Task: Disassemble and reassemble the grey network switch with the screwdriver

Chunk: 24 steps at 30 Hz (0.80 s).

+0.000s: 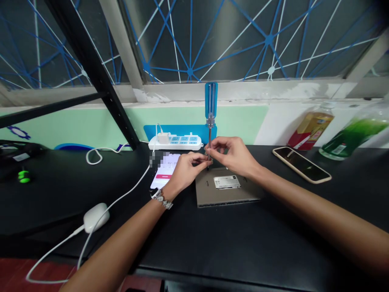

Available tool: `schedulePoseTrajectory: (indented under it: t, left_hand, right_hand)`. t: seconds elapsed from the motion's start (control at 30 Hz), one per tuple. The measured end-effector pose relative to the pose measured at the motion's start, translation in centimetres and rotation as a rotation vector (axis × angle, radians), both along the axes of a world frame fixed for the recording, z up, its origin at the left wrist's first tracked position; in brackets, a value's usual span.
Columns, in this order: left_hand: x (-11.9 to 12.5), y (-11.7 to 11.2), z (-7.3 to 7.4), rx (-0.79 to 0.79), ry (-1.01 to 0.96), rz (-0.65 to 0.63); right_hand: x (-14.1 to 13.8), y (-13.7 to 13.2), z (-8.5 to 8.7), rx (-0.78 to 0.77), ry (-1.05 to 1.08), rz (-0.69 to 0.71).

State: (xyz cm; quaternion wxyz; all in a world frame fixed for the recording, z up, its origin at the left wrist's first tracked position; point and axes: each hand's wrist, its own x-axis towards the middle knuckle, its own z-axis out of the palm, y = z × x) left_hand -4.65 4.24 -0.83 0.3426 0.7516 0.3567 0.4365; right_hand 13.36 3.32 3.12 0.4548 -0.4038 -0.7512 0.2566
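Note:
A screwdriver [210, 103] with a clear blue handle stands upright, its tip down at the far left part of a flat grey-brown device [225, 196]. That device lies on the black table and carries a white printed label [227, 182]. My left hand [190, 168] pinches the lower shaft near the tip. Just above it, the fingers of my right hand [232, 154] close round the shaft below the handle. The fingers partly cover the tip, so what it touches is hard to make out.
Behind my left hand lies a lit phone [162, 176]. A white power strip [176, 142] sits by the wall. White cable runs to a white charging case [96, 217] at left. Another phone [302, 164], a drink bottle [313, 125] and a green drink cup [352, 134] stand right.

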Motion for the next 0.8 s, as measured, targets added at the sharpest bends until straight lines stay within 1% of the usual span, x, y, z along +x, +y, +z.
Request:
schedulePoseTrajectory:
  t: [0.13,0.3,0.47,0.6,0.73,0.8]
  left_hand:
    - [0.0,0.1,-0.08,-0.014,-0.028,0.014]
    - [0.01,0.03,-0.07,0.031,0.034,0.001]
    - [0.13,-0.06,-0.04,0.02,0.026,0.069]
    - [-0.02,-0.1,0.08,0.026,0.014,0.019]
    - [-0.13,-0.07,0.06,0.031,-0.002,0.061]
    - [-0.16,-0.08,0.08,0.03,-0.001,0.054]
  right_hand:
    - [-0.03,-0.03,-0.03,-0.023,0.035,-0.025]
    - [-0.09,-0.03,0.01,-0.036,-0.003,0.008]
    - [-0.1,0.03,-0.01,-0.054,0.07,0.002]
    - [0.01,0.1,-0.01,-0.054,0.063,0.032]
    - [0.03,0.14,-0.05,-0.043,0.047,0.006]
    - [0.02,0.13,-0.09,-0.049,0.065,0.011]
